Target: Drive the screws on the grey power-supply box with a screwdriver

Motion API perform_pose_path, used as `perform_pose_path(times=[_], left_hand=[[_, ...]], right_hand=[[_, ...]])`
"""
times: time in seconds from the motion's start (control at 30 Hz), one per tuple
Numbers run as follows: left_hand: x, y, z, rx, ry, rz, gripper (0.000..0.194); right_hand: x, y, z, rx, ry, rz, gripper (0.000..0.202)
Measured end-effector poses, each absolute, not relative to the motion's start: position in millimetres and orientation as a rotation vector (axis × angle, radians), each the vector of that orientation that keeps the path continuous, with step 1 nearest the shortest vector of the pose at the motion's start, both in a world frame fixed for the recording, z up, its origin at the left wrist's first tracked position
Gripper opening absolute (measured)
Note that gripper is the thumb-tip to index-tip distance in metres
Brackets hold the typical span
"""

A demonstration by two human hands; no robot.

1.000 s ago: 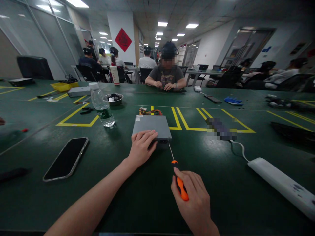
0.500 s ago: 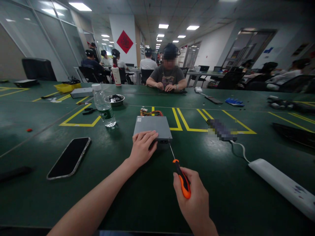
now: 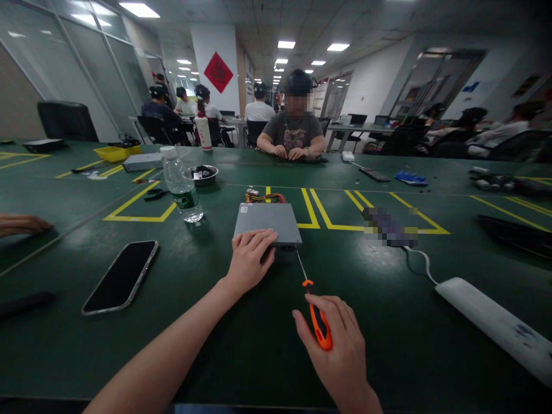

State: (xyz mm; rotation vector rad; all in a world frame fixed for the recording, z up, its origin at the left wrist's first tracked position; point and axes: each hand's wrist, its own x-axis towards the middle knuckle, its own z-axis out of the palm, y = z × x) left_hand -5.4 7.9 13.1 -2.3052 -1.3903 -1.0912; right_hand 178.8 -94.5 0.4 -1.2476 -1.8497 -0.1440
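Note:
A grey metal computer power supply unit (image 3: 267, 218) lies flat on the green table, its coloured cables (image 3: 267, 198) bunched behind it. My left hand (image 3: 250, 256) grips its near edge, fingers across the top and thumb down at the front face. In my right hand (image 3: 342, 348) is an orange and black screwdriver (image 3: 320, 329). Its shaft points away from me, with the tip against the front right corner of the unit. The fingers lie along the handle while the thumb stands off to the left. Whether the tip sits in a screw is too small to see.
A water bottle (image 3: 183, 190) and a phone (image 3: 123, 279) are to the left. On the right lie a white power strip (image 3: 491, 325) and a cabled, blurred-out device (image 3: 388, 227). Another person's hand (image 3: 23, 224) rests at the left edge; a co-worker (image 3: 293, 129) sits opposite.
My right hand has loosened around the screwdriver handle, its thumb moving away to the left. Another person's hand has come into view at the left. My left hand stays put.

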Motion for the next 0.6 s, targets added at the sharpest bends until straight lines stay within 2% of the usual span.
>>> perform_pose_path(times=[0.1, 0.23, 0.4, 0.6], left_hand=[[-5.2, 7.2, 14.1, -2.310, -1.402, -1.090, 0.028], [-4.7, 6.8, 14.1, -2.307, -1.400, -1.095, 0.028], [-4.6, 6.3, 13.3, -2.310, -1.404, -1.093, 0.028], [-2.8, 6.5, 12.9, -2.276, -1.418, -1.087, 0.027]], right_hand=[[178.3, -95.4, 0.5, -1.333, -1.757, -0.015, 0.032], [177.4, -94.6, 0.0, -1.260, -1.762, -0.082, 0.017], [176.7, -94.0, 0.5, -1.198, -1.869, -0.257, 0.017], [176.9, -93.9, 1.4, -1.206, -1.896, -0.194, 0.017]])
